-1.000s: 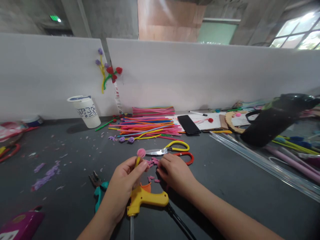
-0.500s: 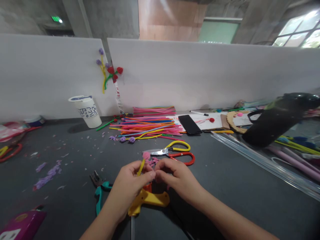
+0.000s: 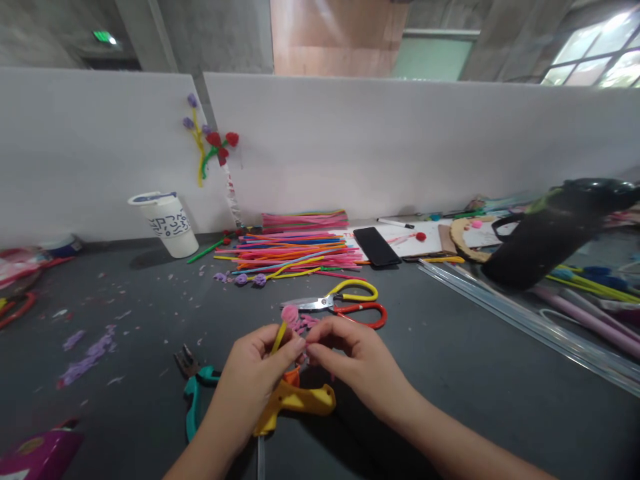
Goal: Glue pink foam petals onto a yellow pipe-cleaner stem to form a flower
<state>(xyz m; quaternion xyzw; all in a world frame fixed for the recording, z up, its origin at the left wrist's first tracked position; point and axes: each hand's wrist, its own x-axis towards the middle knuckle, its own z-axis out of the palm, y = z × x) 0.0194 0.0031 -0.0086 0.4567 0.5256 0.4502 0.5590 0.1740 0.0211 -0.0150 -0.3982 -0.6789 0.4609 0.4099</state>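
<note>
My left hand is closed on a yellow pipe-cleaner stem. A fuzzy pink ball tops the stem, tilted up and to the right. Right beside it, thumb and finger of my right hand are pinched together, almost touching my left fingertips; whatever they hold is too small to make out. Short pink pipe-cleaner pieces lie just behind the hands. Under them rests a yellow glue gun with an orange part, a clear glue stick sticking out toward me. Beyond, scissors with one yellow and one red handle lie partly spread.
Teal-handled pliers lie left of my forearm, near a magenta object. Coloured pipe cleaners, a black phone and a white cup line the back. Clear glue sticks and a black bottle occupy the right.
The whole view has shifted slightly, so things sit a little further left. The pink ball has turned and shows a broader side. Both hands keep nearly the same pose.
</note>
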